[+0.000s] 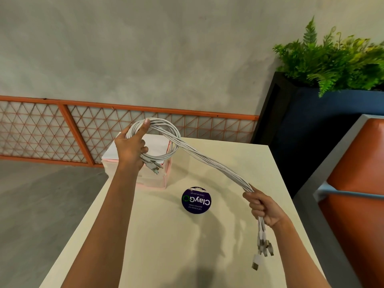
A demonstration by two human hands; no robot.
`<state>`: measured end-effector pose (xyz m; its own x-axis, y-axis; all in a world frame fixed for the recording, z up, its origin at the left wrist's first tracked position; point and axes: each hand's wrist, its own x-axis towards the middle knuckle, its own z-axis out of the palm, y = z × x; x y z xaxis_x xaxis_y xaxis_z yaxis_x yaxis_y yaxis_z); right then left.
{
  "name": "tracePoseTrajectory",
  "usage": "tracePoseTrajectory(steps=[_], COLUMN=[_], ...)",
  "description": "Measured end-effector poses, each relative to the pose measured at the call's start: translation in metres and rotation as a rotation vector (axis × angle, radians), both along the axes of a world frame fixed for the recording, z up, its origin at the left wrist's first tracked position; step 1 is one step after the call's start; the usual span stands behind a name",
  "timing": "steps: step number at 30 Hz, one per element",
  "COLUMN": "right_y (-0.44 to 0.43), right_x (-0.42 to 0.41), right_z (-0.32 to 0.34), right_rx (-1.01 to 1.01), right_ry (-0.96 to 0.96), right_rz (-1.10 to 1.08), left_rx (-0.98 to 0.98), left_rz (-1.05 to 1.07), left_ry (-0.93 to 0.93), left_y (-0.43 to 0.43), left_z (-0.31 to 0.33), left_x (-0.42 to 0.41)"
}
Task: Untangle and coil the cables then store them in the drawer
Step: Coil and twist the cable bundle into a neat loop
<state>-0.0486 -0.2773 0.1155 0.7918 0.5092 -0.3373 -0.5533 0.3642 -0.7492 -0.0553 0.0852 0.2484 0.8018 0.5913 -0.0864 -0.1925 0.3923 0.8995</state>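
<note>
A bundle of several white cables point(209, 161) stretches above the cream table point(166, 242). My left hand point(131, 146) grips one end wound into a loop, raised over a small translucent drawer box point(153, 175) with pink edges; connector plugs hang below that hand. My right hand point(264, 206) holds the straight part of the bundle in a fist at the right, and the far-end plugs point(262, 248) dangle under it.
A round purple "ClayGo" sticker point(196, 200) lies on the table between my arms. An orange lattice fence point(83, 129) runs behind the table. A dark planter with ferns point(324, 113) and an orange seat point(357, 183) stand to the right.
</note>
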Motion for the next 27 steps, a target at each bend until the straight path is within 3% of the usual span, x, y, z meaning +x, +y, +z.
tracePoseTrajectory(steps=[5, 8, 14, 18, 24, 27], right_y=[0.005, 0.007, 0.011, 0.027, 0.059, 0.075], right_x=[0.004, 0.009, 0.023, 0.031, 0.037, 0.032], right_z=[0.008, 0.014, 0.033, 0.051, 0.058, 0.063], right_rx=[-0.277, -0.314, 0.024, 0.241, 0.474, 0.475], right_ry=[-0.167, -0.232, -0.129, -0.116, -0.034, 0.043], right_rz=[-0.026, -0.181, -0.593, -0.774, -0.757, -0.731], left_rx=[-0.001, 0.046, 0.174, 0.159, 0.078, 0.072], left_rz=[-0.086, -0.167, -0.448, -0.601, -0.719, -0.746], left_ry=[0.022, 0.058, 0.126, 0.137, 0.102, 0.116], left_y=[0.0, -0.001, -0.01, -0.026, -0.058, -0.07], left_z=[-0.003, -0.004, -0.011, -0.016, -0.021, -0.02], left_x=[-0.003, -0.007, -0.017, -0.023, -0.03, -0.03])
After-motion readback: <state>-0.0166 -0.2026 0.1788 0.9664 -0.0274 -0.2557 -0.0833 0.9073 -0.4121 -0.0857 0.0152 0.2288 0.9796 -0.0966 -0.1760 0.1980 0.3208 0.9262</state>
